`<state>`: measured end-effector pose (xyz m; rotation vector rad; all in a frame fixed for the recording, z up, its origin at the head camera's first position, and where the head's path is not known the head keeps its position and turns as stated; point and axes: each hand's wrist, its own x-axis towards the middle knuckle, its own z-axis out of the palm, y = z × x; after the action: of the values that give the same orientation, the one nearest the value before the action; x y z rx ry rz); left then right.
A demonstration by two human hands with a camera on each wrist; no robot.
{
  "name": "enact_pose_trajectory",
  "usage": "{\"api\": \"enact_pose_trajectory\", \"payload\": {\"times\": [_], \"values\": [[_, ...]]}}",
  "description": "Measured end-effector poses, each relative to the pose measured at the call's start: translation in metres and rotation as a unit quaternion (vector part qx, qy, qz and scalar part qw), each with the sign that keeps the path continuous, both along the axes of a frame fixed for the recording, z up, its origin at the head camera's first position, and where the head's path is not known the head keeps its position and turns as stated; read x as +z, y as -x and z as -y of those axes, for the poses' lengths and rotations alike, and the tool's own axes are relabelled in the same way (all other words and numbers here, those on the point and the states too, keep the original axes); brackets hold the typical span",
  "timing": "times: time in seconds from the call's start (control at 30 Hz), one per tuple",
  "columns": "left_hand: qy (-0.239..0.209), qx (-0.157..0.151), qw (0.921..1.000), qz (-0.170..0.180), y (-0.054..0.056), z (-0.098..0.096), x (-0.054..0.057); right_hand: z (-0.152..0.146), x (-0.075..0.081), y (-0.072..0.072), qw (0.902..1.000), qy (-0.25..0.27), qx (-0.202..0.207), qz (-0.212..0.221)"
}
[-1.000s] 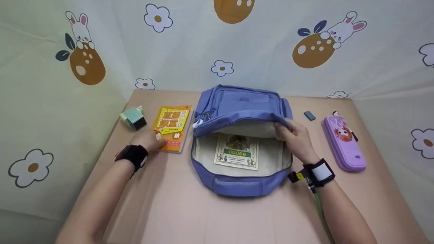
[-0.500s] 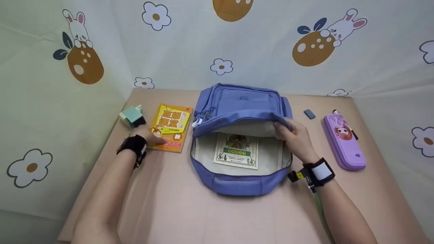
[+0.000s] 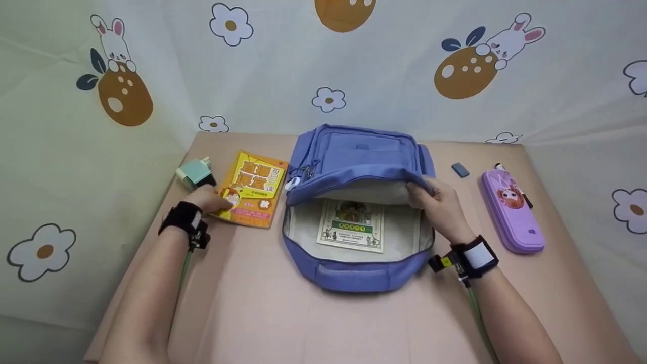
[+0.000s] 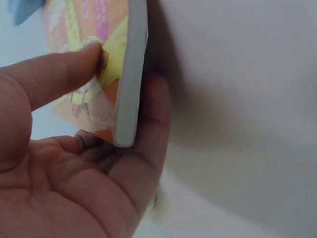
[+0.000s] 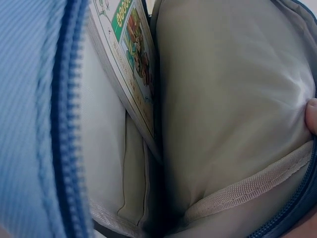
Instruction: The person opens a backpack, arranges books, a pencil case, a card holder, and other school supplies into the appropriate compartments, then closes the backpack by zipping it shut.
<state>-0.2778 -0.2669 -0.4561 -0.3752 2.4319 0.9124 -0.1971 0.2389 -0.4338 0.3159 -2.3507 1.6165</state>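
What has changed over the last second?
The left hand moved left across the orange book and now pinches it nearer its left edge. The book has turned or tilted slightly, its top edge now sloping down to the right.

Unchanged: right hand holding the backpack flap up, inner book, small blue block, purple case.
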Motion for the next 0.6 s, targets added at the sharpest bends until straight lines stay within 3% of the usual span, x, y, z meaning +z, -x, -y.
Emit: {"api": "enact_pose_trajectory", "payload": {"times": [0.1, 0.23, 0.43, 0.6], "values": [[-0.051, 0.017, 0.9986, 0.004, 0.000, 0.005, 0.003, 0.000, -0.001, 0.000, 1.0000, 0.001, 0.002, -0.006], [-0.126, 0.048, 0.9908, -0.009, -0.004, 0.009, 0.010, -0.001, -0.002, 0.001, 0.9999, -0.001, 0.004, -0.012], [-0.235, 0.083, 0.9678, -0.033, -0.018, 0.017, 0.025, -0.001, -0.003, 0.001, 0.9998, 0.006, 0.015, -0.010], [-0.322, 0.092, 0.9417, -0.036, -0.030, 0.027, 0.040, -0.002, -0.001, 0.000, 0.9999, 0.004, 0.014, -0.007]]}}
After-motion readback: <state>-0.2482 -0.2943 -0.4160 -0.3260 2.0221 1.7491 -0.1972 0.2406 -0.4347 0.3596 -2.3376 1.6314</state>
